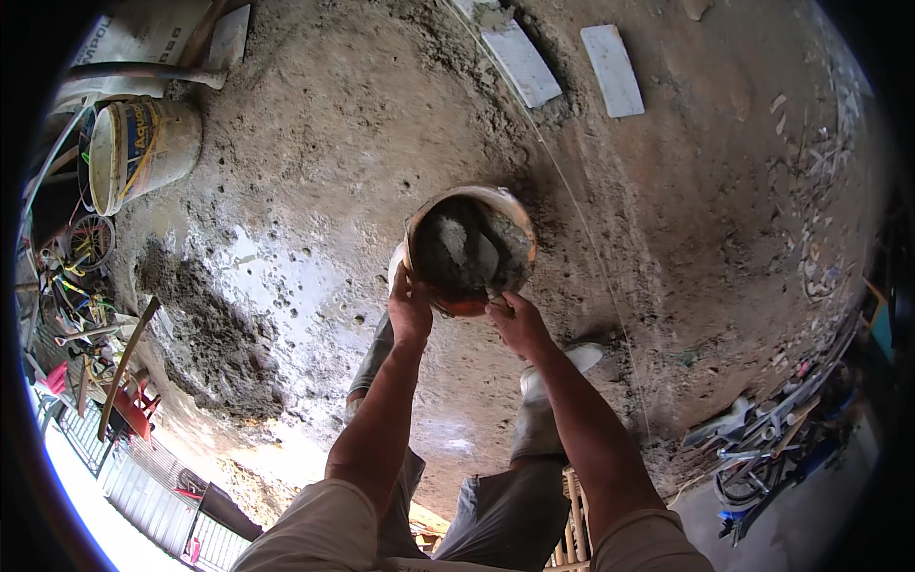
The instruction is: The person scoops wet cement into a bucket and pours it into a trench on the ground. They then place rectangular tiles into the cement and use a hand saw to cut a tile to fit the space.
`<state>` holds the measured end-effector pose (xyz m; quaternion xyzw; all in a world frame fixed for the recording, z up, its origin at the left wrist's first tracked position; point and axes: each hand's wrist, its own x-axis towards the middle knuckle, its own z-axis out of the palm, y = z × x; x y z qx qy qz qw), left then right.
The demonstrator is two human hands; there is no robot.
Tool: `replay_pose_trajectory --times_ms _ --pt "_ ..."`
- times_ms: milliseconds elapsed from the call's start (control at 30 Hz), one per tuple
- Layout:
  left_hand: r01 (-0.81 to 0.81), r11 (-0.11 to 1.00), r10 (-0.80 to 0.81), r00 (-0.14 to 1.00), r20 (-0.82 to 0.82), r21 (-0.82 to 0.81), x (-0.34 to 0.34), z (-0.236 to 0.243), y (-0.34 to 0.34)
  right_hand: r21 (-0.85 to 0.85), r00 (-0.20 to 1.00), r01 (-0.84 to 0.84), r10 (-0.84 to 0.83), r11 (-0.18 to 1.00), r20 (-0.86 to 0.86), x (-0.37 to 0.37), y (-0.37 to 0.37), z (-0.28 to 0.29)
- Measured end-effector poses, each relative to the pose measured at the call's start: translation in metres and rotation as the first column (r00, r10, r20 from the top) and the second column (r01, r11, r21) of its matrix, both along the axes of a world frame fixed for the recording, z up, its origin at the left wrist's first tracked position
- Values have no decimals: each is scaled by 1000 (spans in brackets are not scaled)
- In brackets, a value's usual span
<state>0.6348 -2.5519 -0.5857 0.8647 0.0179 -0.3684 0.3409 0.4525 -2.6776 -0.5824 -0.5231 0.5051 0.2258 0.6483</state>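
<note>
The left hand [410, 313] grips the near-left side of a round bucket [519, 214] of grey mortar [448, 238], just ahead of the person's feet. The right hand [518, 326] is closed around a trowel [487, 255] whose blade lies inside; whether the bucket touches the dirt floor [353, 124] is hard to tell.

The central bucket [502, 198] has a crusted, matt rim; the grey mix [453, 272] looks grainy, the floor [315, 143] rough.
</note>
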Motion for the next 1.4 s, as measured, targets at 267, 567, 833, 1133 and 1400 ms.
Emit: replay_pose_trajectory --times_ms 267,567,833,1133,1400 --pt "-72 994 69 997 -40 -79 14 -16 12 289 933 259 -316 922 171 -18 -23 11" --pt "-88 995 86 995 -60 -39 14 7 -13 -355 963 211 -132 911 234 -90 -88 35" --pt "-153 980 143 986 -87 -129 11 18 -26 -870 999 -36 -6 492 -45 -78 -153 -13" --pt "-141 983 134 989 -61 -115 10 22 -31 -861 979 -127 -77 493 -189 -79 -150 -37" --pt "178 965 -202 973 113 191 13 26 -36 -699 929 -320 356 640 -99 -101 -106 71"
